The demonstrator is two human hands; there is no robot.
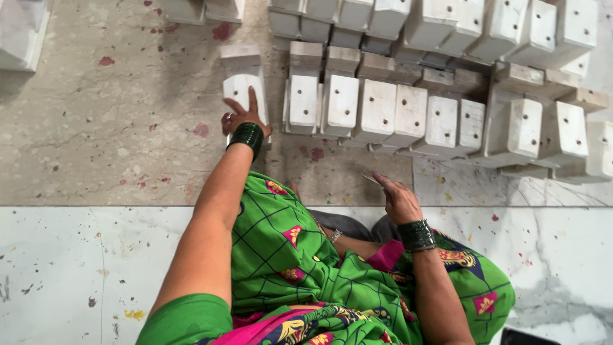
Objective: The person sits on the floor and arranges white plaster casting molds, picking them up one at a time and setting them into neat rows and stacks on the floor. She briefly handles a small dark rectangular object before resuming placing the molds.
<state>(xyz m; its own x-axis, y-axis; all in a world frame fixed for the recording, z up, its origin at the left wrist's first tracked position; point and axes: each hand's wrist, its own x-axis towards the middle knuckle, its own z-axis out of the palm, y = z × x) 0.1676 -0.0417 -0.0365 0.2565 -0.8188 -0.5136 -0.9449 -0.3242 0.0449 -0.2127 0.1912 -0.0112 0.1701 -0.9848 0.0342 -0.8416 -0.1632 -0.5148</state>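
My left hand (243, 116) reaches forward and rests its fingers on a white block (241, 89) with a hole, at the left end of a row of similar white blocks (377, 112) on the floor. My right hand (397, 197) hovers low near my knee and pinches a small thin flat piece (370, 179) between the fingers. Both wrists carry dark green bangles. I sit on the floor in a green patterned garment (287, 268).
More white drilled blocks (447, 25) are stacked in rows at the back and right. A white slab (22, 32) lies at the top left. The stone floor (96, 128) is speckled with red spots; a paler marble strip (64, 268) runs below.
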